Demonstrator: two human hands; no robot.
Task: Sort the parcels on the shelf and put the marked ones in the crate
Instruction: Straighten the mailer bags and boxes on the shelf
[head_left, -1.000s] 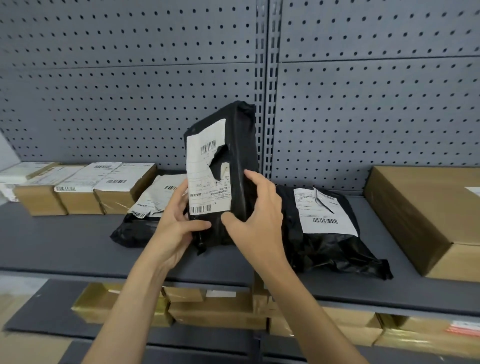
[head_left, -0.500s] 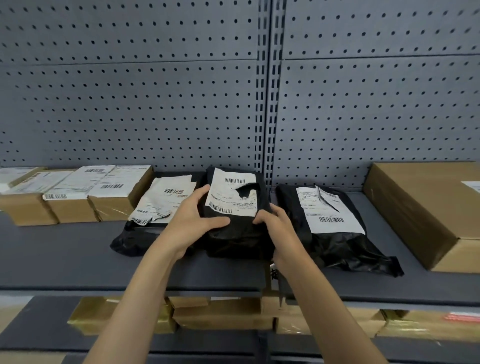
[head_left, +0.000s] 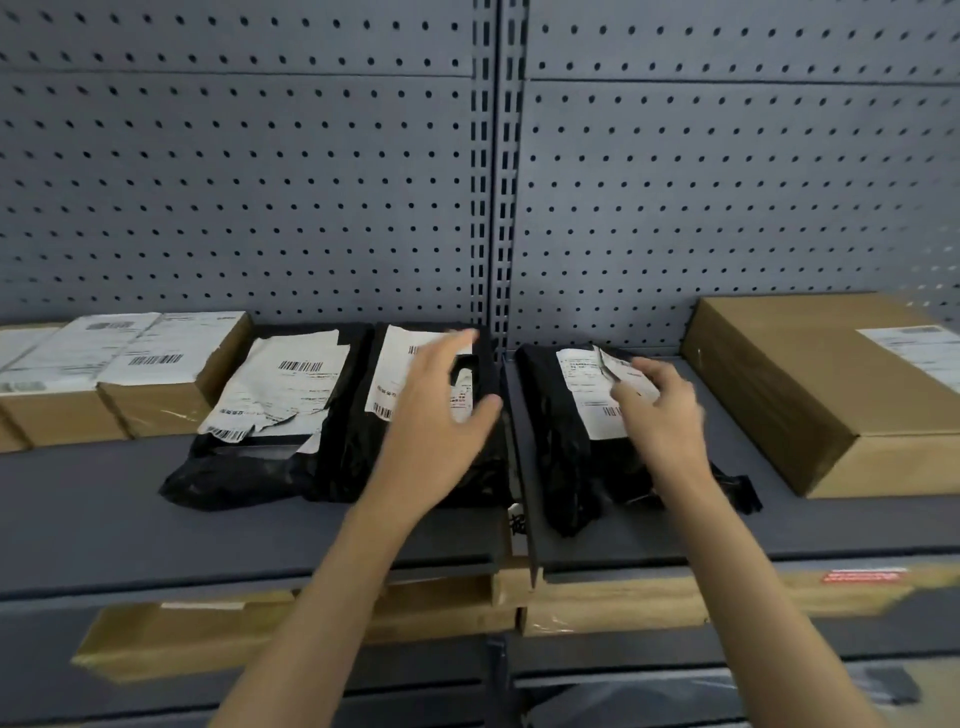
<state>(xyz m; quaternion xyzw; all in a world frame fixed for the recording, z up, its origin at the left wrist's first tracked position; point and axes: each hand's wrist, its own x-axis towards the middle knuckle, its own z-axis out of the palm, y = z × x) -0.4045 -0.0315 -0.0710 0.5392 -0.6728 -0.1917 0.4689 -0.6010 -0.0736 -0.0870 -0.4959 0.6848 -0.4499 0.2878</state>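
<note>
Laid flat again on the shelf (head_left: 130, 519) since a second ago: the middle black parcel (head_left: 415, 415), then held upright in both hands. Now released, left hand (head_left: 441, 415) spread above it, holding nothing. Right hand (head_left: 660, 410) reaching onto the right black parcel (head_left: 571, 441), fingers blurred, grip impossible to tell. No crate in view. Risk: slick bag slipping, or torn label (head_left: 597, 384) ripping further under a hasty grab.

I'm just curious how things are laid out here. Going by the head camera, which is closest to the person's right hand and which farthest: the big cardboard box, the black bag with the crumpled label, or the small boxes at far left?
From the right hand:
1. Big cardboard box, just to its right.
2. Black bag with the crumpled label, leftward, past the left hand.
3. Small boxes, far left end of the shelf.
</note>
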